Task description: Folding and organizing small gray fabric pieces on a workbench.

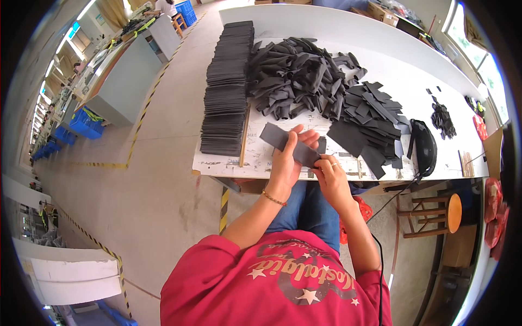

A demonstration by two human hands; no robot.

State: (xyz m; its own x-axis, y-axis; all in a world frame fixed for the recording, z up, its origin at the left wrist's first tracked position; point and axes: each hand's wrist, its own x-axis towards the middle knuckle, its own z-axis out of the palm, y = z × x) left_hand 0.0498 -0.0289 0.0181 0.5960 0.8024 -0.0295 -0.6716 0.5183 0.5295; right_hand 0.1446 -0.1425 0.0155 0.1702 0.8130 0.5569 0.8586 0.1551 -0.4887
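Note:
Over the front edge of the white table (258,164), my left hand (286,163) holds a flat dark grey strip (273,136) of fabric-like material. The thumb presses on top, and the other fingers reach out beneath and past it. At the strip's nearer end, my right hand (334,180) pinches a corner between thumb and fingers. A long, neat stack of dark flat pieces (227,89) runs along the table's left side. Beyond my hands lies a loose heap of curled dark pieces (296,76). Flat dark pieces (372,117) are spread to the right of it.
A black pouch-like item (422,148) with a cord lies on the right, near a bunch of small dark pieces (443,120). A wooden stool (453,213) stands at lower right. A raised white board (348,24) borders the table's far side. Blue crates (86,124) stand left.

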